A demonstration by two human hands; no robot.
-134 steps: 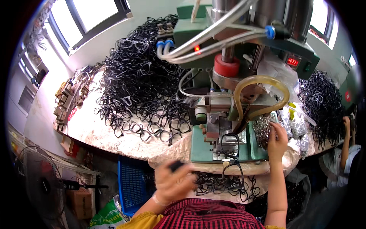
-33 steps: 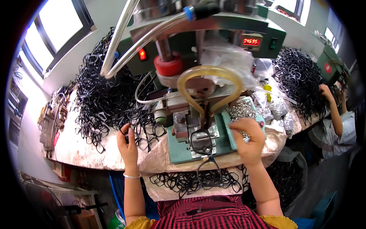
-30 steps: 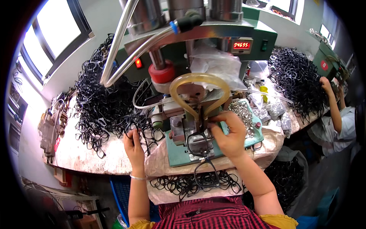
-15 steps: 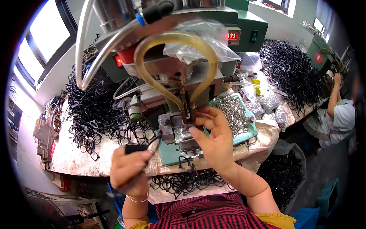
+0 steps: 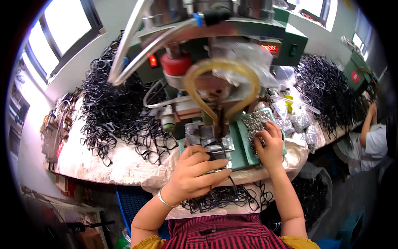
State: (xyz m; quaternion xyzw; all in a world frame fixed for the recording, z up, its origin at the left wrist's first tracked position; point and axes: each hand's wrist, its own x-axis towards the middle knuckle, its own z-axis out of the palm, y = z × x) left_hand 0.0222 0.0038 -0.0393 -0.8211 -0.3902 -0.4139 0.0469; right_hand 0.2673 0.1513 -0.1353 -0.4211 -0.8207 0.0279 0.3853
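Head view: nearest the apron, a row of loose black frames (image 5: 248, 198) lies on pale sheeting at the table's edge, probably to keep them within reach. Just beyond, the left hand (image 5: 198, 172) spreads over a black eyeglass frame (image 5: 234, 184), whose upper rim sits at the metal block (image 5: 193, 135) of a press; the hand seems to steady it, though with the thumb hidden I cannot tell whether its fingers grip. The right hand (image 5: 270, 146) reaches over a green tray (image 5: 245, 143), fingers loosely curled at small metal parts (image 5: 253, 122); whether they pinch one is too small to tell. The walled tray likely stops the parts scattering, and stands just beside the block for a short reach. Behind it rises a looped yellowish tube (image 5: 222, 62). A heap of frames (image 5: 116, 99) covers the table (image 5: 99, 170) to the left, another heap (image 5: 325, 87) lies farther right, near a co-worker's hand (image 5: 372, 114).
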